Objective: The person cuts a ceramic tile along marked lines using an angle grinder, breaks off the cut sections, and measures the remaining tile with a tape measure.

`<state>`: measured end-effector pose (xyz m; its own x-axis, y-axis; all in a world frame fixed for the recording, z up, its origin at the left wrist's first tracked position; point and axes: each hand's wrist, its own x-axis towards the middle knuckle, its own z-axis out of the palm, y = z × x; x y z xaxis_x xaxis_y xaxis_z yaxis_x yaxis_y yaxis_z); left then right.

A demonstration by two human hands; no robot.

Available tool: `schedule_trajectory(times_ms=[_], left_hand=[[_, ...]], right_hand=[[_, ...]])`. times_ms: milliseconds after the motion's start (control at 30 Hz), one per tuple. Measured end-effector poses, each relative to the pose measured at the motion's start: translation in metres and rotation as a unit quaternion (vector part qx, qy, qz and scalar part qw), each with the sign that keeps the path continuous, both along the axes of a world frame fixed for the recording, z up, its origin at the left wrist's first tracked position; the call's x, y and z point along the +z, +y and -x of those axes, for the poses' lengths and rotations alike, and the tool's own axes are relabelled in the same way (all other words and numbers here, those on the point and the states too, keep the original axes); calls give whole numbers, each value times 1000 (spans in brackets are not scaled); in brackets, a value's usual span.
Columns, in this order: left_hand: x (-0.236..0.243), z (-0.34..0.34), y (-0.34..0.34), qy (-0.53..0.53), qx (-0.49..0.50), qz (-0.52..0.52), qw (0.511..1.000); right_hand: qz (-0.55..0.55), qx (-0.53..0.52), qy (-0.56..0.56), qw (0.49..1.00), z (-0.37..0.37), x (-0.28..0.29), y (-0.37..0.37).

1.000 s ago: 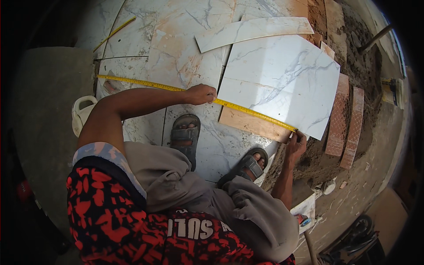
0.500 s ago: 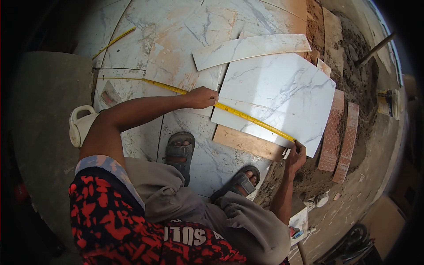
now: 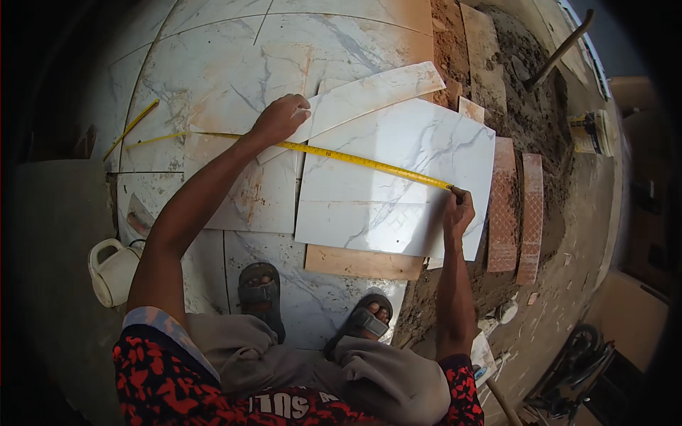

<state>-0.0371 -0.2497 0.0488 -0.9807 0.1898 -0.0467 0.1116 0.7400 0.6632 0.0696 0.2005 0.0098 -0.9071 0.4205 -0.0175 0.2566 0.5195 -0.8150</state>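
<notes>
My right hand (image 3: 458,211) pinches the end of a yellow tape measure (image 3: 376,165) near the right side of a white, grey-veined tile (image 3: 398,213). The extended tape runs leftward over this tile and on beneath my left forearm. My left hand (image 3: 283,119) is closed at the upper edge of a long, curved strip of matching tile (image 3: 369,99), near its left end; the fingertips are partly hidden. That strip slants across the tile's upper left, and the tape crosses its lower end. Beneath the tile's near edge, a brown board or tile piece (image 3: 362,263) shows.
Two reddish, textured tile pieces (image 3: 501,206) lie on the right beside dark mortar (image 3: 508,57), where a wooden handle (image 3: 561,50) sticks up. A bucket (image 3: 591,133) stands beyond. On the left are a white jug (image 3: 114,273) and a trowel (image 3: 138,215). My sandalled feet (image 3: 261,295) stand on floor tiles.
My left hand has let go of the tape and moved up to the tile strip. The strip's left end has swung down and left. My right hand has shifted farther up the tile with the tape's end.
</notes>
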Motion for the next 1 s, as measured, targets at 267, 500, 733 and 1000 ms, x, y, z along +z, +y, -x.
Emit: schedule_trajectory(times_ms=[267,500,733,1000], left_hand=[[-49,52,-1,-157,61,53,984],[-48,58,-13,-137,154,-4,979],[-71,76,-112,-66,240,-4,968],[-81,70,-148,-70,369,118,919]], right_hand=[[-8,-4,20,1000,-1,-16,-8],[-28,-4,55,998,-2,-22,3],[-14,-11,5,1000,1,-16,-5],[-20,-5,10,1000,3,-16,-4]])
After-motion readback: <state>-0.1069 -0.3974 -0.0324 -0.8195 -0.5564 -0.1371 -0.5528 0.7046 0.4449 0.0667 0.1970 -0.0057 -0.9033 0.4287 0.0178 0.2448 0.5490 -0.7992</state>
